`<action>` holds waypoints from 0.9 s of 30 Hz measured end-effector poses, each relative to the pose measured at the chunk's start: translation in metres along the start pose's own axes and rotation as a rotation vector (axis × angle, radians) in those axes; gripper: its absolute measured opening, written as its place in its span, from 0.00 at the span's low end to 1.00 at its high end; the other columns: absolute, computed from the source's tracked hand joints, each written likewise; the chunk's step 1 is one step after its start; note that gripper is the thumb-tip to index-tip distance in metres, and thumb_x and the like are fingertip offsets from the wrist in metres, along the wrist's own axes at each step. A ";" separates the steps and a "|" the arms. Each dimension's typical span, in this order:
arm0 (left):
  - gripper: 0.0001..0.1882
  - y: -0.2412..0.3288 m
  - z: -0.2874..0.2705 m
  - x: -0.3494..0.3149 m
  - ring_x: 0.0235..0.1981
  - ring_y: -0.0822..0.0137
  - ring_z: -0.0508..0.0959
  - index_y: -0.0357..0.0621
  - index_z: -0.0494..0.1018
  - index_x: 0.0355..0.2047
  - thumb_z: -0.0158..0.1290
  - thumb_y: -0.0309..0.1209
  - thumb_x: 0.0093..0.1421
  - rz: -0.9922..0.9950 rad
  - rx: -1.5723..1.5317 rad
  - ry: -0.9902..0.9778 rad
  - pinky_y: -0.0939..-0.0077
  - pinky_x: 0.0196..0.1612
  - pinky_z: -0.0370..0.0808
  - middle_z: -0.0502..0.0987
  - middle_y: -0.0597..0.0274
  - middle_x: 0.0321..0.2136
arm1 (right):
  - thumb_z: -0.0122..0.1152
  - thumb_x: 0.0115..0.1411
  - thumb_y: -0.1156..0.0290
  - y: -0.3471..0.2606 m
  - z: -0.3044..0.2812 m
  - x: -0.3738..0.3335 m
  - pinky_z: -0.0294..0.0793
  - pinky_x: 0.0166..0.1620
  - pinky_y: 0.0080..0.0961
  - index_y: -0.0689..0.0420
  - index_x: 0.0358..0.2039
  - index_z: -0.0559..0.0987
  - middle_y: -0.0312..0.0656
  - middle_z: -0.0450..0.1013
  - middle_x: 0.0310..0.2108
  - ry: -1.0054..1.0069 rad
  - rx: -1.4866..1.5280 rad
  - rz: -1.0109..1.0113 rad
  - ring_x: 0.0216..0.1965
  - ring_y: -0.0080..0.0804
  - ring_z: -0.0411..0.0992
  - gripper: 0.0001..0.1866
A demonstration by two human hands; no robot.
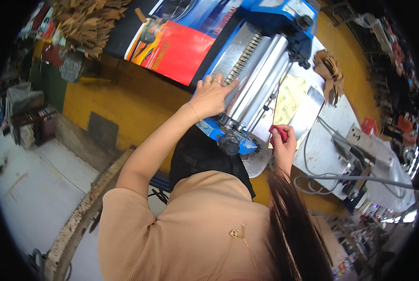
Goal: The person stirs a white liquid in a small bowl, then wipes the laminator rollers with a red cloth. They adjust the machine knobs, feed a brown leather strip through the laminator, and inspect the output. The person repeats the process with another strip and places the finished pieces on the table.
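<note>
Through the head camera I look down on a blue machine (223, 131) with shiny metal rollers (261, 77) running away from me. My left hand (214, 97) lies over its left side, fingers loosely spread, the index finger stretched toward the rollers beside a ribbed rod (243, 58). I see nothing in its grasp, but the palm is hidden, and I cannot tell how firmly it presses. My right hand (284, 142) is at the right of the machine's near end, thumb and fingers closed around a small red piece (276, 135), which sits near the lower edge of a yellow patterned sheet (291, 96). The white table (333, 136) extends to the right, with a bundle of brown pieces (329, 75) beyond the sheet and a grey cable (368, 177) nearer me. A red booklet (179, 51) lies left of the machine.
</note>
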State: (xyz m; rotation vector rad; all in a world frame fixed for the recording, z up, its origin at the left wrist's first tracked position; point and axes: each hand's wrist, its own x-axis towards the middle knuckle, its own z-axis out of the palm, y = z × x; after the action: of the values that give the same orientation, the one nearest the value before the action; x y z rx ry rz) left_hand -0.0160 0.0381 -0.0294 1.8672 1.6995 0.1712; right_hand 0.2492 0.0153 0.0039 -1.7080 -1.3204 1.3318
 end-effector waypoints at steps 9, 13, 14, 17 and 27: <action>0.32 -0.006 0.004 -0.009 0.44 0.50 0.66 0.58 0.64 0.60 0.50 0.27 0.52 0.056 0.026 0.099 0.60 0.43 0.63 0.65 0.50 0.47 | 0.59 0.60 0.74 -0.017 0.013 0.001 0.68 0.29 0.13 0.60 0.36 0.73 0.34 0.72 0.30 -0.054 -0.087 -0.010 0.28 0.15 0.66 0.06; 0.32 -0.006 0.005 -0.011 0.45 0.50 0.67 0.57 0.64 0.60 0.50 0.25 0.52 0.081 0.026 0.112 0.60 0.43 0.63 0.65 0.49 0.47 | 0.60 0.59 0.74 -0.020 0.016 0.002 0.68 0.29 0.13 0.60 0.36 0.73 0.34 0.71 0.30 -0.053 -0.084 -0.011 0.27 0.15 0.66 0.07; 0.32 -0.006 0.005 -0.011 0.45 0.50 0.66 0.57 0.64 0.60 0.50 0.25 0.51 0.087 0.025 0.119 0.60 0.43 0.63 0.66 0.49 0.47 | 0.60 0.59 0.74 -0.021 0.017 0.002 0.68 0.28 0.13 0.60 0.36 0.73 0.34 0.71 0.30 -0.039 -0.100 -0.006 0.27 0.15 0.66 0.07; 0.34 -0.006 0.006 -0.010 0.46 0.50 0.66 0.58 0.63 0.61 0.50 0.24 0.51 0.084 0.017 0.137 0.59 0.43 0.63 0.65 0.49 0.48 | 0.60 0.60 0.74 -0.022 0.017 0.001 0.68 0.28 0.14 0.60 0.36 0.73 0.34 0.71 0.30 -0.031 -0.093 -0.016 0.26 0.16 0.66 0.07; 0.37 -0.009 0.004 -0.001 0.45 0.50 0.66 0.62 0.59 0.63 0.50 0.23 0.51 0.076 0.006 0.086 0.59 0.43 0.61 0.65 0.48 0.48 | 0.60 0.60 0.74 -0.023 0.018 0.001 0.68 0.28 0.13 0.60 0.36 0.73 0.34 0.71 0.29 -0.014 -0.077 0.036 0.25 0.16 0.67 0.07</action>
State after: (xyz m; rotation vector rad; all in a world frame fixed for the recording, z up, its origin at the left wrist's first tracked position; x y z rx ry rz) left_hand -0.0219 0.0354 -0.0371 1.9549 1.6883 0.2813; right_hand 0.2241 0.0221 0.0182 -1.7847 -1.3710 1.3305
